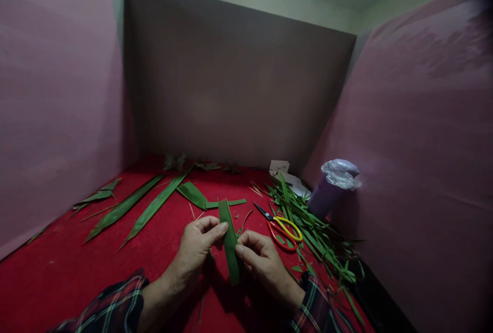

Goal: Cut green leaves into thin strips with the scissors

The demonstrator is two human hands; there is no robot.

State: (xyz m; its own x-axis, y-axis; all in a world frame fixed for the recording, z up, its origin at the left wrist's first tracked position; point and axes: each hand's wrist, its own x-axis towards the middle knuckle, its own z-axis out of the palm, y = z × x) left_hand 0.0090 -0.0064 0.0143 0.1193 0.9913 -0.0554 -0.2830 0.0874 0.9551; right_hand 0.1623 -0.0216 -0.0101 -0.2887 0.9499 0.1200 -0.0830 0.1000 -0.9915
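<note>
A folded strip of green leaf (230, 245) stands nearly upright between my hands, with a brownish edge along its upper right side. My left hand (196, 243) pinches it between thumb and fingers from the left. On the other side, my right hand (262, 258) has thumb and forefinger closed together at the strip's right edge. Just beyond the strip lie a wide cut leaf piece (192, 195) and a narrow leaf strip (227, 203). Scissors (283, 227) with one yellow and one red handle lie to the right of my right hand, blades pointing away.
Long green leaves (154, 212) lie at the left on the red cloth (69, 271). A heap of leaf scraps (316, 235) spreads along the right. Behind it stands a purple container (327, 194) topped with clear plastic, near white paper (296, 186). Pink panels (57, 91) enclose the sides.
</note>
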